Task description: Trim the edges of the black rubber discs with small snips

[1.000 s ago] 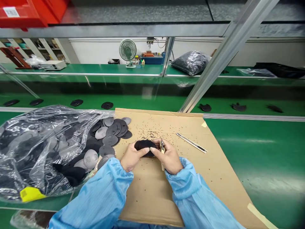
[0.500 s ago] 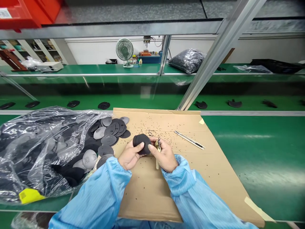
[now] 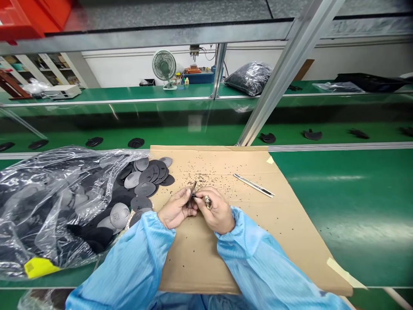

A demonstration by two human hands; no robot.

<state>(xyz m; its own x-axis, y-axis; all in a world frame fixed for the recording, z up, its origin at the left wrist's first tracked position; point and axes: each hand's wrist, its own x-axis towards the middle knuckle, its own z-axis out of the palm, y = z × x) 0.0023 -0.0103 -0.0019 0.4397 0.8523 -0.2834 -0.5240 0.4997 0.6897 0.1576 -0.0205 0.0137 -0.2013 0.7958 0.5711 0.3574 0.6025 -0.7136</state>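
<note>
Over the cardboard sheet (image 3: 206, 267), my left hand (image 3: 177, 208) grips a black disc (image 3: 192, 192) that is turned nearly edge-on. My right hand (image 3: 215, 209) is closed, with its fingertips at the disc's right side and a small brass-coloured metal tool (image 3: 208, 201) held in it. Most of the tool is hidden by the fingers. Small black bits (image 3: 201, 177) are scattered over the cardboard behind the hands. To the left, black and grey oval discs (image 3: 145, 189) spill from a clear plastic bag (image 3: 48, 206).
A cutter knife (image 3: 254, 185) lies on the cardboard at the right. Dark parts (image 3: 136, 142) sit spaced along the green belt (image 3: 180, 133) behind. A slanted metal post (image 3: 277, 90) rises at the back right. A fan (image 3: 164, 66) stands farther back.
The black disc has turned from facing the camera to nearly edge-on. My right hand has moved in to its side, and the metal tool has tilted within the fingers. The view has shifted slightly.
</note>
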